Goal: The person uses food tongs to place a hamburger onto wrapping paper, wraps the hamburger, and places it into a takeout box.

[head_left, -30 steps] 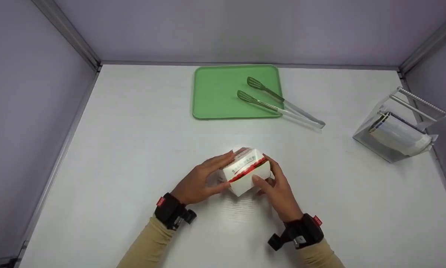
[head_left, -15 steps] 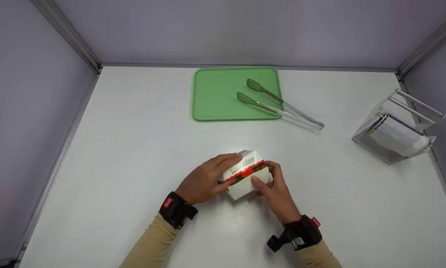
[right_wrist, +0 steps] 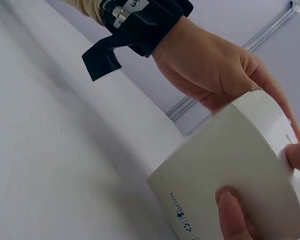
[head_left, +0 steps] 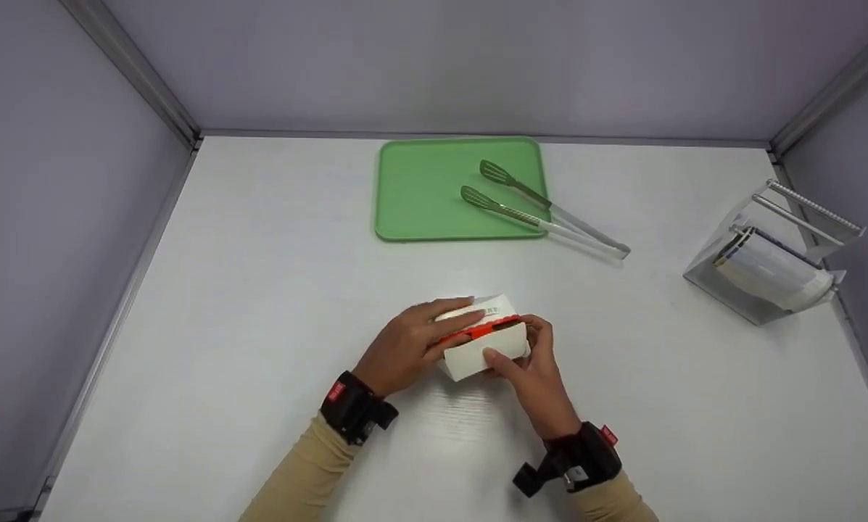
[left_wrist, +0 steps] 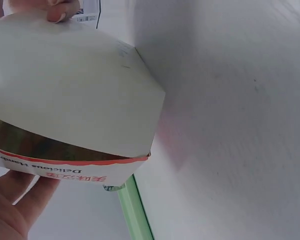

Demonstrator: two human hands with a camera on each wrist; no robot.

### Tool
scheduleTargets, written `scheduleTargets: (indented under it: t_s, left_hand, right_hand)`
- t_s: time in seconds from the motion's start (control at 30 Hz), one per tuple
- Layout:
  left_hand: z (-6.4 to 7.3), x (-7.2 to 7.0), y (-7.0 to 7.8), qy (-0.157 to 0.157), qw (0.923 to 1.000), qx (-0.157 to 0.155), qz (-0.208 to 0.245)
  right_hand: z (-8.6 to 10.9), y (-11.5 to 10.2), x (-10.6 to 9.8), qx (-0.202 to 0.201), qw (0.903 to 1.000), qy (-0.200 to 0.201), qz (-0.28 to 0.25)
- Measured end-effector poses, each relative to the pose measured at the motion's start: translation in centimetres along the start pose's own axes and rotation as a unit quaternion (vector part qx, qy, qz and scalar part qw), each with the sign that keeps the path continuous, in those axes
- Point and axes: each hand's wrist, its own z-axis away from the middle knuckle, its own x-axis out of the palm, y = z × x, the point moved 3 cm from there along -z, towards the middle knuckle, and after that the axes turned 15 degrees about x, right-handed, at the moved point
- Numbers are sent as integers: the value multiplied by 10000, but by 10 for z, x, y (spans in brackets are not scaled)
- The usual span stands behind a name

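A white cardboard burger box (head_left: 464,361) with a red-edged lid is held tilted between both hands near the middle of the table. My left hand (head_left: 403,342) grips the lid, its fingers lying across the top. On the other side, my right hand (head_left: 542,380) holds the lower half, with the thumb pressed on the white front face. In the left wrist view, a dark brownish gap runs between the lid and base of the burger box (left_wrist: 75,90); what lies inside cannot be made out. Blue print shows on the burger box (right_wrist: 200,175) in the right wrist view.
Behind the hands lies a green tray (head_left: 419,196). Metal tongs (head_left: 586,233) rest with their slotted heads on it and their handles on the table. At the right stands a clear holder (head_left: 724,286) with a roll (head_left: 771,268) in it. Walls enclose the table's back and sides.
The left hand has shifted further over the lid. A gap has appeared between the box's lid and base along the red edge. The right hand keeps its hold.
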Motion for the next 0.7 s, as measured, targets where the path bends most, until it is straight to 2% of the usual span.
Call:
scheduleTargets:
  t_s: [0.47, 0.7]
  left_hand:
    - [-5, -2, 1, -59, 9993, 296, -205]
    - [-6, -1, 1, 28, 9980, 484, -417]
  right_hand:
    - [0, 1, 0, -95, 9995, 279, -84]
    - [0, 0, 3, -42, 9993, 360, -106]
